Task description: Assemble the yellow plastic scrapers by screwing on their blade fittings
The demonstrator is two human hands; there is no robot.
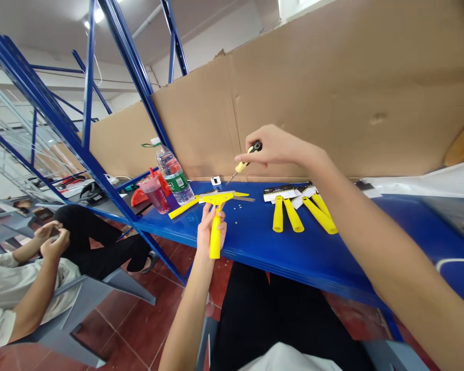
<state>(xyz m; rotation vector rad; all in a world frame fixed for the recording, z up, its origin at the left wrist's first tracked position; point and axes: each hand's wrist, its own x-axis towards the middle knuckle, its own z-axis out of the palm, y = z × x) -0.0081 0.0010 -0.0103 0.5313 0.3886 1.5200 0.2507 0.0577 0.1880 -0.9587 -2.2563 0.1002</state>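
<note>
My left hand is closed round the yellow handle of a scraper, held up over the table's front edge. A metal blade strip sticks out to the right from its yellow head. In my right hand is a screwdriver with a yellow and black handle, its tip pointing down and left, above the scraper head and apart from it. Another yellow scraper lies on the table just behind and left of the held one. Several small white bits lie to its right.
Several yellow-handled scrapers with packaging cards lie on the blue table. A water bottle and a red drink cup stand at left beside a blue shelf post. Cardboard walls the back. Another person sits at left.
</note>
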